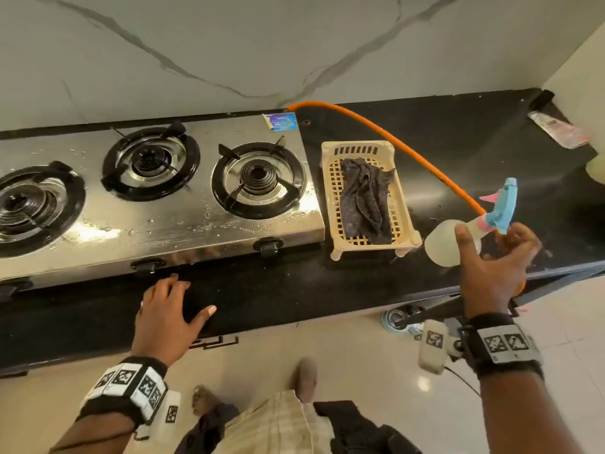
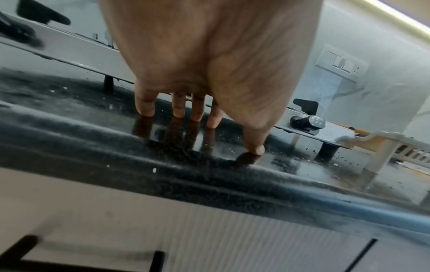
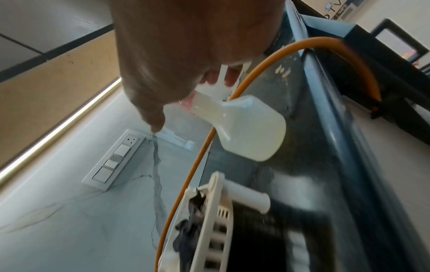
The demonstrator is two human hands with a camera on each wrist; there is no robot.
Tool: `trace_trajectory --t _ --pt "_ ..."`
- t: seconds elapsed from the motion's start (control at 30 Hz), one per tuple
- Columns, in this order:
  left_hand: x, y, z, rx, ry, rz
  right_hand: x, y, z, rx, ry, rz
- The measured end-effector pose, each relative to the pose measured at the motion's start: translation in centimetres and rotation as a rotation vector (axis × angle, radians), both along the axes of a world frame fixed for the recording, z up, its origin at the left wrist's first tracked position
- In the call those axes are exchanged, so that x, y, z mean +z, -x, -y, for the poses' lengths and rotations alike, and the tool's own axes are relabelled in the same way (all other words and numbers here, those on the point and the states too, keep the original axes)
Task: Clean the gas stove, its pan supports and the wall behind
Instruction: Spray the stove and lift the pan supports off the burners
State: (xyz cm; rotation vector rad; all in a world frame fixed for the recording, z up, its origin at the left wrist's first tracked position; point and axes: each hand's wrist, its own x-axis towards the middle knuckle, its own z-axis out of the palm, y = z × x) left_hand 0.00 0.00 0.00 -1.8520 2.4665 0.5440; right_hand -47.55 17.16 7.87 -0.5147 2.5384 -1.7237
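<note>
A steel gas stove (image 1: 183,224) with three black pan supports (image 1: 258,180) sits on the black counter, its top spotted with wet droplets. Behind it rises the white marble wall (image 1: 229,44). My right hand (image 1: 491,257) grips a white spray bottle (image 1: 445,244) (image 3: 251,128) with a blue and pink trigger head (image 1: 504,204), held tilted above the counter to the right of the stove. My left hand (image 1: 170,309) (image 2: 197,114) rests flat on the counter in front of the stove, fingers spread, holding nothing. A dark cloth (image 1: 366,198) lies in a cream basket (image 1: 330,185).
An orange gas hose (image 1: 393,139) (image 3: 190,169) runs from the stove's back corner across the counter past the basket. A packet (image 1: 559,129) lies at the far right corner. Stove knobs (image 1: 268,245) (image 2: 307,122) line the front. A switch panel (image 3: 111,162) is on the wall.
</note>
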Motion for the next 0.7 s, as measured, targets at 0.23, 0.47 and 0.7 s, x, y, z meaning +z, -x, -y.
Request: trace_trajectory --t 0.23,0.47,0.7 --pt "0.2 0.6 0.0 0.039 -0.048 -0.001 1.1 4.6 2.2 0.304 -0.077 -0.008" --pt "0.0 0.6 -0.2 0.061 -0.042 -0.013 0.1 6.6 4.6 0.289 0.002 0.111" --pt "-0.2 0.7 -0.2 0.062 -0.011 -0.021 -0.4 7.5 6.1 0.282 -0.038 0.008"
